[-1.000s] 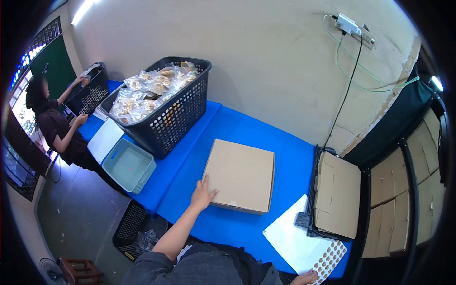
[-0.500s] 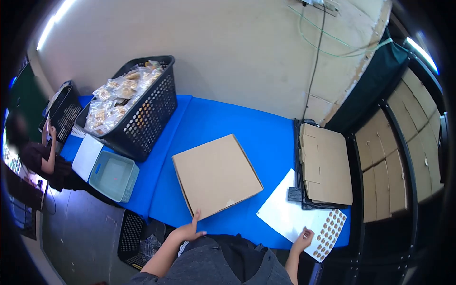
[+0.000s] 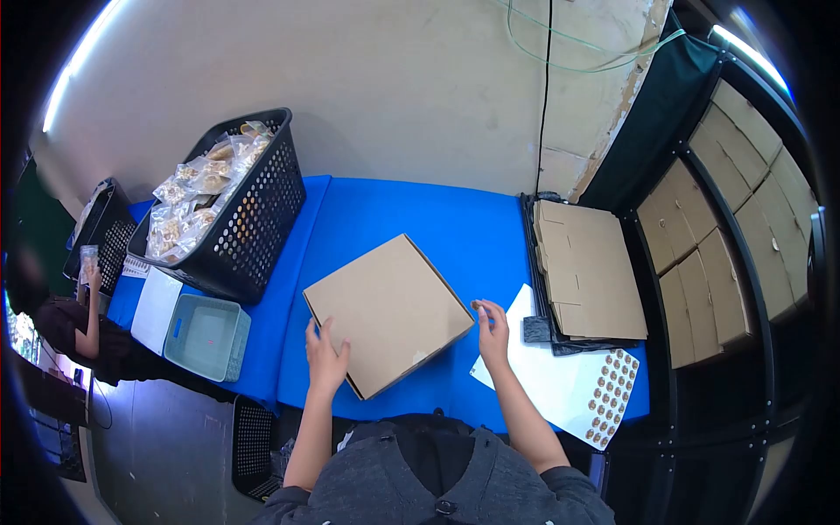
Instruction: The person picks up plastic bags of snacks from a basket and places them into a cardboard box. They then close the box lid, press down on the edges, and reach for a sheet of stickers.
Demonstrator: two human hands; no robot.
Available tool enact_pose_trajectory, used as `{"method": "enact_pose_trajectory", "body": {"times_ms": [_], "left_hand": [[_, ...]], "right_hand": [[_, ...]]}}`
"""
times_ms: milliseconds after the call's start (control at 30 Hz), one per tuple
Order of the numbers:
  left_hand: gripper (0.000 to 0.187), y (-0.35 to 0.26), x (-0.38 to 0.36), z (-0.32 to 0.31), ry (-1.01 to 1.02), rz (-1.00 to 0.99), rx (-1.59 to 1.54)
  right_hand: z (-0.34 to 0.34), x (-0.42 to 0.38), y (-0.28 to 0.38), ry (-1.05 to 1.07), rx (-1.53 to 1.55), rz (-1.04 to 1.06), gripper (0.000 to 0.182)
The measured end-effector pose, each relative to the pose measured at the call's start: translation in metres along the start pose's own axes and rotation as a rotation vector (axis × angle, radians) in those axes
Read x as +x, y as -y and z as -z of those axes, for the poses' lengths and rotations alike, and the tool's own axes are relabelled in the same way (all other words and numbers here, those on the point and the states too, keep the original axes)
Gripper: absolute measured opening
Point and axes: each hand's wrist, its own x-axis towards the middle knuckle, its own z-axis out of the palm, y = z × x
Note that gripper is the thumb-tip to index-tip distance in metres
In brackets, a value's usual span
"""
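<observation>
A closed brown cardboard box (image 3: 389,315) lies at an angle on the blue-covered table. My left hand (image 3: 325,360) rests against its left edge with the fingers spread. Close to the box's right corner, my right hand (image 3: 493,332) pinches a small round brown sticker (image 3: 477,305) between its fingertips. Rows of matching round stickers sit on a white sheet (image 3: 560,395) at the right front of the table.
Flat cardboard pieces (image 3: 591,271) are stacked on black plastic at the right. A black basket (image 3: 262,210) of bagged items and a grey-green tray (image 3: 207,337) stand left. Another person (image 3: 79,324) works at the far left. Boxes (image 3: 700,289) fill a rack on the right.
My right hand has gone from the sticker sheet up and left to the box's right corner, carrying a sticker. My left hand has slid up along the box's left edge.
</observation>
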Motion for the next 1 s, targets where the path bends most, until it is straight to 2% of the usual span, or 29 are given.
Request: {"method": "enact_pose_trajectory", "body": {"times_ms": [33,100,133,167,200,233,267,300,333,367,433,467,533,567,633,667,700,767,800,833,867,900,967,1000], "left_hand": [[0.061,0.010,0.000,-0.003,-0.006,-0.003,-0.003],[0.073,0.036,-0.006,-0.014,-0.003,0.228,-0.188],[0.081,0.048,-0.008,-0.019,0.063,0.235,-0.173],[0.081,0.057,-0.017,-0.028,0.066,0.247,-0.170],[0.082,0.055,-0.025,-0.033,0.172,0.366,-0.539],[0.083,0.055,-0.031,-0.036,0.274,0.477,-0.911],[0.080,0.072,-0.042,-0.056,0.377,0.385,-0.824],[0.078,0.026,-0.055,-0.022,0.434,0.274,-0.262],[0.078,0.043,-0.072,-0.042,0.375,0.114,-0.019],[0.078,0.042,-0.079,-0.039,0.376,0.114,-0.027],[0.078,0.029,-0.092,-0.015,0.604,0.157,-0.164],[0.078,0.023,-0.091,-0.005,0.604,0.152,-0.166],[0.051,0.014,-0.090,0.010,0.726,0.225,-0.266],[0.051,0.017,-0.087,0.008,0.726,0.224,-0.257],[0.022,0.020,-0.075,0.007,0.248,-0.077,-0.019],[0.020,0.017,-0.066,0.006,0.080,-0.052,-0.191],[0.020,0.006,-0.054,0.009,0.086,-0.067,-0.184],[0.013,-0.016,-0.043,0.012,-0.057,-0.227,-0.171],[0.013,-0.025,-0.041,0.007,-0.045,-0.225,-0.173],[0.012,-0.036,-0.035,-0.001,0.021,-0.307,-0.225],[0.013,-0.045,-0.030,-0.010,0.085,-0.391,-0.279],[0.013,-0.053,-0.030,-0.021,0.088,-0.395,-0.287],[0.023,-0.061,-0.032,-0.043,0.314,-0.639,-0.070],[0.023,-0.064,-0.034,-0.055,0.316,-0.640,-0.073]], "right_hand": [[-0.002,0.014,0.003,-0.002,0.000,0.007,0.028],[-0.006,0.031,0.007,0.149,0.034,-0.054,0.047],[-0.012,0.036,0.001,0.156,0.033,-0.059,0.047],[-0.020,0.039,-0.006,0.198,0.048,-0.147,0.058],[-0.026,0.038,-0.015,0.239,0.063,-0.235,0.072],[-0.031,0.032,-0.022,0.247,0.061,-0.241,0.072],[-0.036,0.023,-0.027,0.280,0.003,-0.203,0.076],[-0.039,0.013,-0.031,0.311,-0.057,-0.163,0.081],[-0.036,0.002,-0.024,0.263,-0.068,-0.291,0.082],[-0.032,-0.010,-0.017,0.263,-0.076,-0.289,0.082],[-0.022,-0.036,-0.009,0.084,0.132,-0.234,0.088],[-0.017,-0.044,-0.009,0.079,0.130,-0.231,0.088],[-0.002,-0.065,-0.016,0.041,0.103,-0.300,0.081],[0.008,-0.071,-0.018,0.038,0.111,-0.303,0.081],[0.021,-0.074,-0.003,0.009,-0.307,-0.020,0.068],[0.019,-0.077,0.016,-0.236,-0.231,0.014,0.042],[0.022,-0.074,0.025,-0.252,-0.226,0.008,0.042],[0.029,-0.081,0.032,-0.078,-0.262,0.060,0.024],[0.026,-0.082,0.036,-0.034,-0.163,0.010,0.010],[0.020,-0.086,0.037,-0.040,-0.168,0.011,0.010],[0.014,-0.089,0.037,0.074,-0.026,-0.091,0.009],[0.011,-0.092,0.036,0.188,0.114,-0.195,0.009],[0.007,-0.101,0.036,0.207,0.124,-0.247,0.008],[0.007,-0.103,0.035,0.233,0.139,-0.296,0.007]]}}
